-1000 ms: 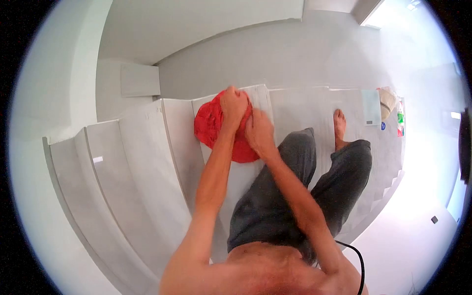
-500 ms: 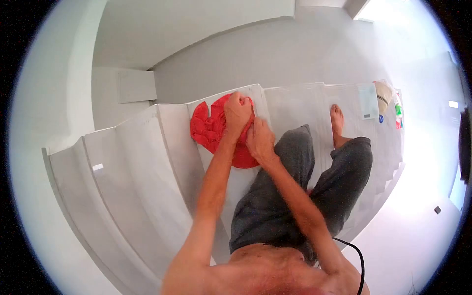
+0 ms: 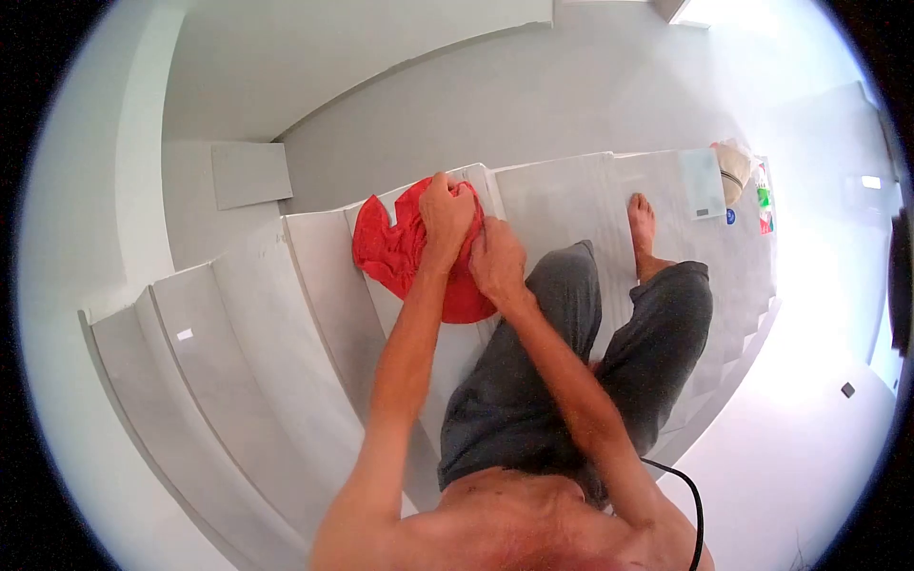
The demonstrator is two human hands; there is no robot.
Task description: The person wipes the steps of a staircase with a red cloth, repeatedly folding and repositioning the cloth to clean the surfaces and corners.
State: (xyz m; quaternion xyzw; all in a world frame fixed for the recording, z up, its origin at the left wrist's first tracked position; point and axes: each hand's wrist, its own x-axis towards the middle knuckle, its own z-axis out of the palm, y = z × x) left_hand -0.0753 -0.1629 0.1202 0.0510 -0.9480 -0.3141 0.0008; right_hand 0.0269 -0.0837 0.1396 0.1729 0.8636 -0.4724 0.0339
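Note:
A crumpled red cloth (image 3: 405, 257), perhaps a piece of clothing, lies spread on a pale stair step. My left hand (image 3: 447, 217) is closed on its upper part, with the fingers curled and the knuckles up. Just to the right and a little lower, my right hand (image 3: 498, 259) pinches the cloth's right edge. The fabric bunches into folds beside my left hand and lies smoother below the two hands. My fingertips are partly hidden, so the exact grip does not show.
Pale stairs (image 3: 224, 328) step down to the left. My bare foot (image 3: 642, 224) rests on a step at the right. Farther right are a pale blue flat sheet (image 3: 702, 181), a beige bag-like item (image 3: 733, 176) and a colourful packet (image 3: 764, 198). A black cable (image 3: 687, 490) hangs by my right arm.
The whole view has shifted slightly, so the steps and cloth sit a little farther left. Both hands stay on the red cloth, and my right hand's blur is gone.

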